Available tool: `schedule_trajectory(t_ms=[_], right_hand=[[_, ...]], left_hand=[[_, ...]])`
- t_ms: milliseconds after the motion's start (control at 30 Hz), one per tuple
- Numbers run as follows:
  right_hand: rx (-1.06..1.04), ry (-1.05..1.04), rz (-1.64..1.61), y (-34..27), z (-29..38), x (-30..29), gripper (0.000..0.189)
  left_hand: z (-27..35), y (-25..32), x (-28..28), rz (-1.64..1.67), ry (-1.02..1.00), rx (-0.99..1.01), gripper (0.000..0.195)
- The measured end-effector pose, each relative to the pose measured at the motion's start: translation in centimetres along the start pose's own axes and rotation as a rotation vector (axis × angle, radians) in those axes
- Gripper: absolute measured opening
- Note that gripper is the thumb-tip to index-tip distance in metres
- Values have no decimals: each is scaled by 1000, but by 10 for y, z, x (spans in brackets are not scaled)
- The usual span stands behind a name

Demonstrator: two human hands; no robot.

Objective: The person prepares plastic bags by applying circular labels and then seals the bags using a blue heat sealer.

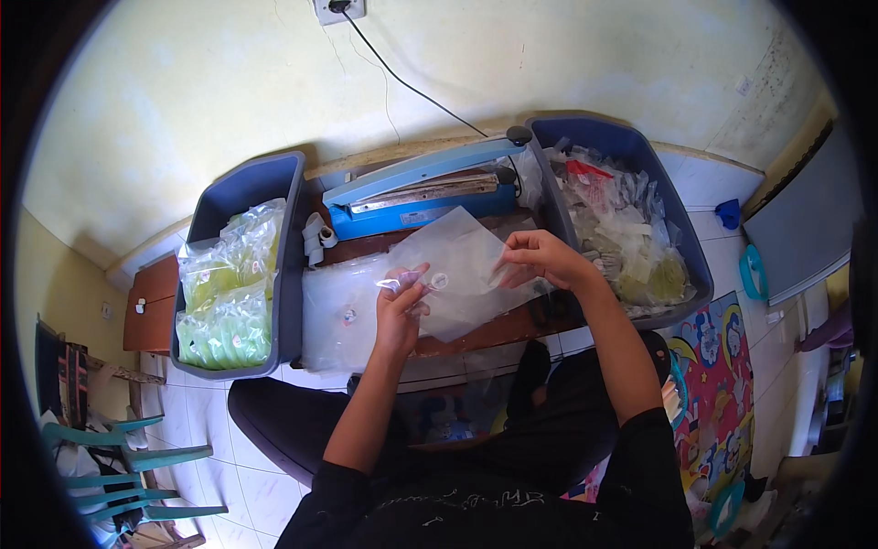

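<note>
Between my two hands is a clear plastic bag (456,261) with a small round sticker (440,281). My left hand (403,302) pinches its left edge, thumb and fingers at the film. On the right side, my right hand (535,259) grips the bag's edge between thumb and fingers. Under and left of it, a stack of flat plastic bags (343,322) lies on a low brown wooden table (473,340). Behind the bags stands a blue impulse heat sealer (425,206), its light blue arm (425,168) raised. White rolls (319,237) sit left of the sealer.
At the left, a grey-blue plastic tub (290,274) holds packed bags with green contents (226,329). Another tub (559,206) at the right holds many filled bags (617,233). A black cable (411,86) runs from a wall socket (341,10). A colourful mat (717,384) lies at the right.
</note>
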State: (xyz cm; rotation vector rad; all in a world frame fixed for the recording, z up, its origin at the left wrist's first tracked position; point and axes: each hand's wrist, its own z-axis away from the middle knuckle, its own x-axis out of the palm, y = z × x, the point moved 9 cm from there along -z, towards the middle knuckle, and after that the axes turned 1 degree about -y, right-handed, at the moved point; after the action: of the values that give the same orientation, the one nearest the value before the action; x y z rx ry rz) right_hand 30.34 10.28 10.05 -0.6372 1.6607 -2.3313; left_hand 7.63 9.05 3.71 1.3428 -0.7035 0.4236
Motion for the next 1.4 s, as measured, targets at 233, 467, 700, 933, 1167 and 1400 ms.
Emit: schedule_trajectory(t_ms=[233,467,700,933,1167,1400], right_hand=[[-31,17,-23,28,-25,38,34],[-108,105,-141,76,-70,84,35],[-123,44,-134,108,-107,151,36],[-126,154,437,127,-113,142,56],[-206,172,554,99,-93,124,52],[-362,381,1074,69,-44,61,37]], left_hand=[[23,26,-15,68,56,-96,49],[52,57,-84,-303,118,-128,68],[74,129,-139,-906,432,112,80],[88,133,-101,-1656,500,382,86],[64,60,-103,-1901,119,139,62],[58,71,-109,-1877,179,206,54]])
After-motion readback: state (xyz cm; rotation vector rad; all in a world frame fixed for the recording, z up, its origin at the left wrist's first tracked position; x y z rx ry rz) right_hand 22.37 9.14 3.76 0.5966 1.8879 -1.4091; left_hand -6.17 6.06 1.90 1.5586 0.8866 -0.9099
